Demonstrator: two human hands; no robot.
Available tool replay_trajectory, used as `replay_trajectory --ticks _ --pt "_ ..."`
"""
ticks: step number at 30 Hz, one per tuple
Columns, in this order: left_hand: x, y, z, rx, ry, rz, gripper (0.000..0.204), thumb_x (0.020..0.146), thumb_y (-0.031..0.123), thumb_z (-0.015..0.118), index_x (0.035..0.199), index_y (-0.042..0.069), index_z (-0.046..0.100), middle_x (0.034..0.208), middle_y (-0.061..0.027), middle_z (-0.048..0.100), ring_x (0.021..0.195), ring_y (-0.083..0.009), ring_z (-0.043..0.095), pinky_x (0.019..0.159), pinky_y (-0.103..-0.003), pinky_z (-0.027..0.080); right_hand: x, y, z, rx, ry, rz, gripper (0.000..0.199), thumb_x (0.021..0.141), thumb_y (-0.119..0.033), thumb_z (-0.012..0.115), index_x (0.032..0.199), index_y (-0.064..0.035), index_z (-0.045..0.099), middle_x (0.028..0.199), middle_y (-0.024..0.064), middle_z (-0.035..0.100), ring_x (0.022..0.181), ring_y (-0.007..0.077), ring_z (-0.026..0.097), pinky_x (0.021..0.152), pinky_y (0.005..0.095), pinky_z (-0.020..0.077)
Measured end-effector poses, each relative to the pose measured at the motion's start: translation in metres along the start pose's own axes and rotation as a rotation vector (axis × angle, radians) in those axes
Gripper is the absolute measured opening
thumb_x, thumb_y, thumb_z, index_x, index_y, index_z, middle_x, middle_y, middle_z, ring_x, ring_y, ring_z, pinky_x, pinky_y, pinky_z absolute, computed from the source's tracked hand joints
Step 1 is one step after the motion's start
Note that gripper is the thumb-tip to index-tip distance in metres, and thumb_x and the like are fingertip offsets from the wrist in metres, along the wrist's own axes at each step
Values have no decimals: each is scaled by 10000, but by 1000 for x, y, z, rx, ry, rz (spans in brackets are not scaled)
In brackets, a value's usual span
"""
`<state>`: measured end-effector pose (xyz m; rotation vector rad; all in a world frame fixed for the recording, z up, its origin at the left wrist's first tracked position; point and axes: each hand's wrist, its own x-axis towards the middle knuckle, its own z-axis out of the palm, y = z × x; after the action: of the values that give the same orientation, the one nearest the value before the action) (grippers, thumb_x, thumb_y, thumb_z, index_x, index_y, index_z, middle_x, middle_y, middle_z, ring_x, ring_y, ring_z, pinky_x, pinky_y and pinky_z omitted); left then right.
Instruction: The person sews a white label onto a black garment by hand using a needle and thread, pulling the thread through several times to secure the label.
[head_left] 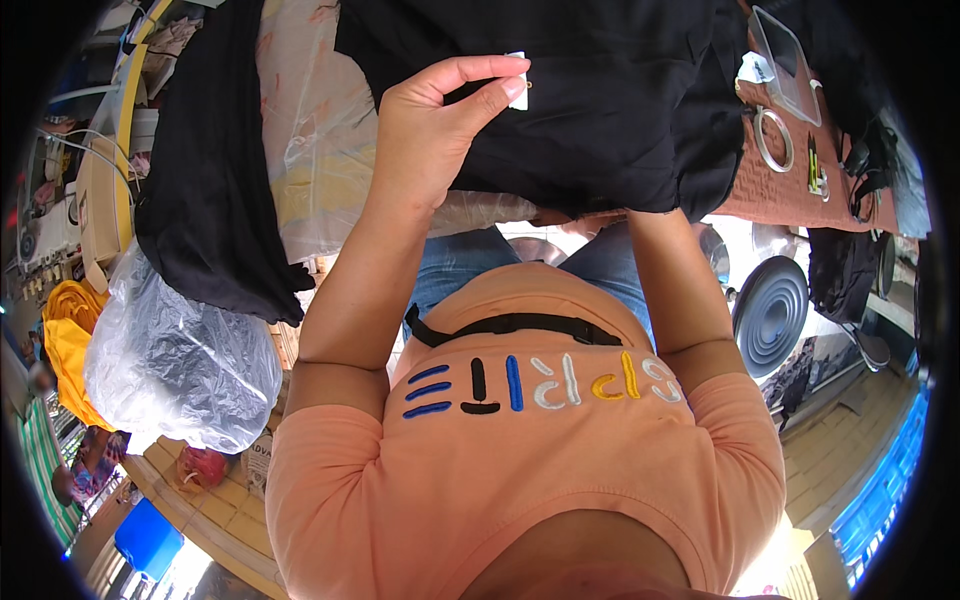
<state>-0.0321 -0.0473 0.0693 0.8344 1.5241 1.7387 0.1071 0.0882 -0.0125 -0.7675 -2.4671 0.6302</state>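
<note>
A small white tag (pixel 518 92) is pinched between the thumb and index finger of my left hand (pixel 440 105). A tiny gold-coloured spot shows at its edge, too small to name. Under the tag, black cloth (pixel 590 130) lies spread across the table and hangs over its near edge. My right forearm (pixel 672 262) reaches beneath this cloth, which covers my right hand, so its fingers are hidden. Clear plastic sheeting (pixel 318 160) covers the table left of the cloth.
Another black cloth (pixel 205 180) drapes over the left side, above a clear plastic bag (pixel 185 350). On the brown table covering at right lie a tape roll (pixel 773 140), a yellow-and-black cutter (pixel 814 165) and a clear plastic box (pixel 783 65). A round grey ribbed object (pixel 772 315) stands lower right.
</note>
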Motion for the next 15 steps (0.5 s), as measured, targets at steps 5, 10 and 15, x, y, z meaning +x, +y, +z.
replay_trajectory --ticks 5,10,15 --pt "0 0 0 -25 -15 -17 175 805 46 693 976 8 695 945 -73 685 848 -90 627 795 -208 496 -2 0 0 -1 -5 1 115 809 -105 622 896 -43 667 871 93 638 731 211 637 621 317 505" --pt "-1 0 -3 -103 -58 -107 197 811 40 689 1005 10 675 1017 -94 668 918 -132 624 868 -252 476 -1 1 1 -15 -5 -4 115 805 -104 625 893 -41 667 874 98 639 734 215 638 625 317 505" --pt "0 -4 -2 -133 -51 -86 200 802 53 699 993 -2 685 974 -87 681 856 -107 635 809 -220 501 -2 -1 2 -39 -12 5 115 801 -103 628 889 -40 666 877 102 640 737 218 639 628 318 504"
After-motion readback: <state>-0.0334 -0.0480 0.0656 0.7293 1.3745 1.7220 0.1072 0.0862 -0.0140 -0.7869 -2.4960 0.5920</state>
